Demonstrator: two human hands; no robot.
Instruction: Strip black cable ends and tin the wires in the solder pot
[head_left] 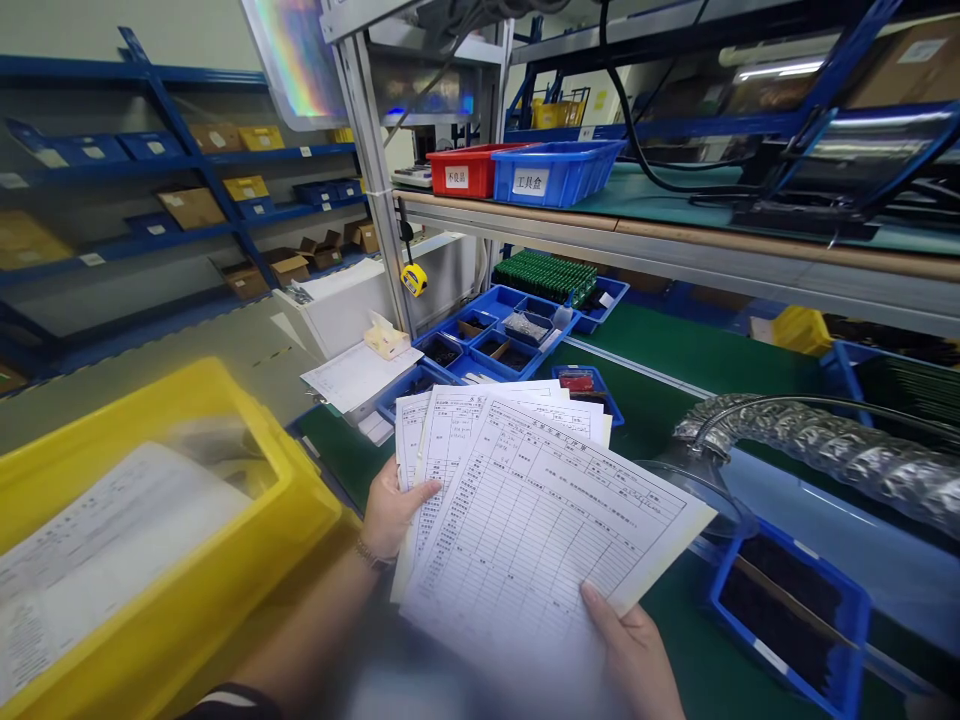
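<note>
Several printed paper forms with tables and some handwriting are fanned out in front of me. My left hand grips the left-hand sheets, its thumb lying on top. At the lower right edge of the front form, my right hand pinches the paper with the thumb on its face. The fingers of both hands are largely hidden behind the sheets. To my left stands a yellow bin with more papers inside.
Blue divided trays with small parts sit behind the forms, near green circuit boards. A foil duct and a blue bin are on the right. Overhead, a shelf holds red and blue boxes.
</note>
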